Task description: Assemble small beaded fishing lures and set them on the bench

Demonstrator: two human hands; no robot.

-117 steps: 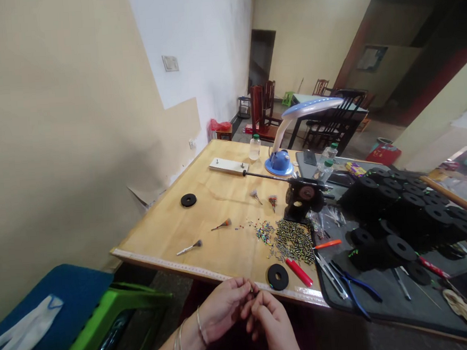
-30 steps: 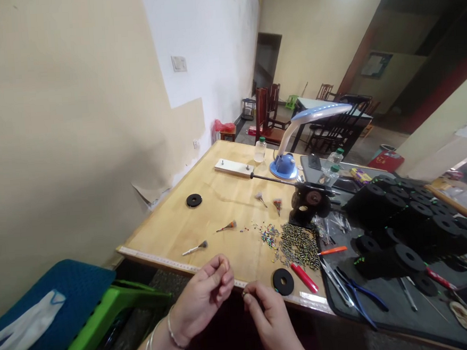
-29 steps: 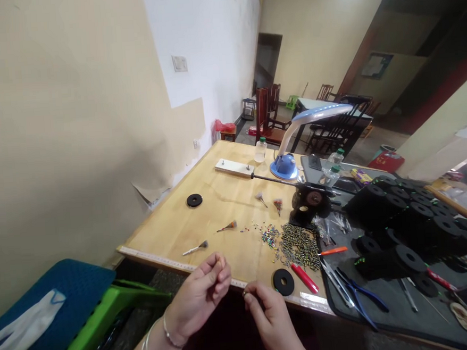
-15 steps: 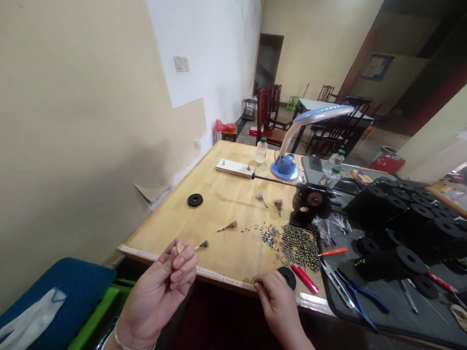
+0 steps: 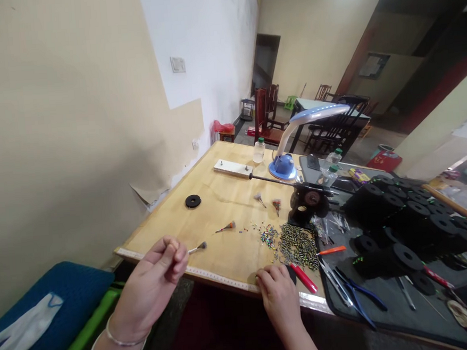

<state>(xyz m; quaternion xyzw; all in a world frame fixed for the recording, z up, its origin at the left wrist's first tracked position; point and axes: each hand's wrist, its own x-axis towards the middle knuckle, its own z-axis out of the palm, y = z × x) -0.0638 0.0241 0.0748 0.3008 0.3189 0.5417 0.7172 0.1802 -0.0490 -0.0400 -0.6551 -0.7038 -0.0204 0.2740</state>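
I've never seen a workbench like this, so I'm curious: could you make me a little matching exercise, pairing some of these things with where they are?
Things:
1. blue-handled pliers
2. black ring
3. desk lamp
4. small brush

Places:
A. just beside the left hand
B. on the dark mat
C. on the bare wooden table, near the wall
D. beside the clear bottle

Pairs: 1-B, 2-C, 3-D, 4-A
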